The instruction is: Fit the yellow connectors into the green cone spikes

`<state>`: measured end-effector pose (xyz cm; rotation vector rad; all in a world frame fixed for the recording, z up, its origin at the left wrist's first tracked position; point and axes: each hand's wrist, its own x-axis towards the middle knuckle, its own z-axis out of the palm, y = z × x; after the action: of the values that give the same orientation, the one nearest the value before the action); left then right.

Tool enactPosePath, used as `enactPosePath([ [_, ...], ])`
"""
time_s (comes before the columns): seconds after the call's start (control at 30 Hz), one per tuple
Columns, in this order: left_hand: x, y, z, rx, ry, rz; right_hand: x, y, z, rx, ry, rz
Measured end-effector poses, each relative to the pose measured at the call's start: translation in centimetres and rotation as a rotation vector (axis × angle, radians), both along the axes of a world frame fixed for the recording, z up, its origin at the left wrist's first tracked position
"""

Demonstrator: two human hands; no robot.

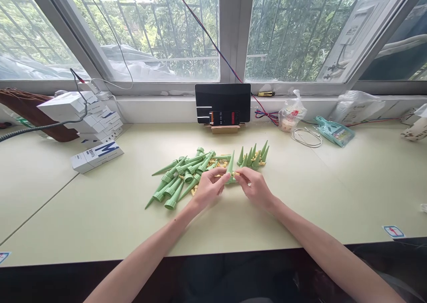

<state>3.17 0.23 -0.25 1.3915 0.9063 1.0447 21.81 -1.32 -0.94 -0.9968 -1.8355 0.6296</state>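
Between the fingers of my left hand stands a green plastic watering spike, point up and just over the table. My right hand pinches a small yellow valve against the side of that spike near its wide end. Fingers partly cover the join, so how deep the valve sits cannot be seen. Left of my hands lies a loose heap of green spikes, with small yellow valves at its right side. Beyond my right hand, several spikes with yellow valves stand upright in a group.
A phone showing a timer leans on a black tablet at the back. White boxes are at the left. A knotted plastic bag, a coiled white cable and a teal package lie back right.
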Motion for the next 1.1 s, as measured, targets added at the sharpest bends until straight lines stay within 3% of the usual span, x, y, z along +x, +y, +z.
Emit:
enactPosePath([
  [0.13,0.1,-0.3,0.3,0.007,0.024,-0.02,0.1,0.2,-0.4,0.073,-0.055,-0.006],
  [0.47,0.2,-0.7,0.5,0.005,0.052,-0.003,0.0,0.0,-0.2,0.023,-0.023,-0.023],
  [0.77,0.1,-0.2,-0.9,0.088,0.086,0.046,-0.4,-0.5,0.4,-0.375,0.296,0.081],
  [1.1,0.2,-0.1,-0.5,0.348,0.125,0.054,0.2,0.3,0.7,-0.888,0.636,0.333],
])
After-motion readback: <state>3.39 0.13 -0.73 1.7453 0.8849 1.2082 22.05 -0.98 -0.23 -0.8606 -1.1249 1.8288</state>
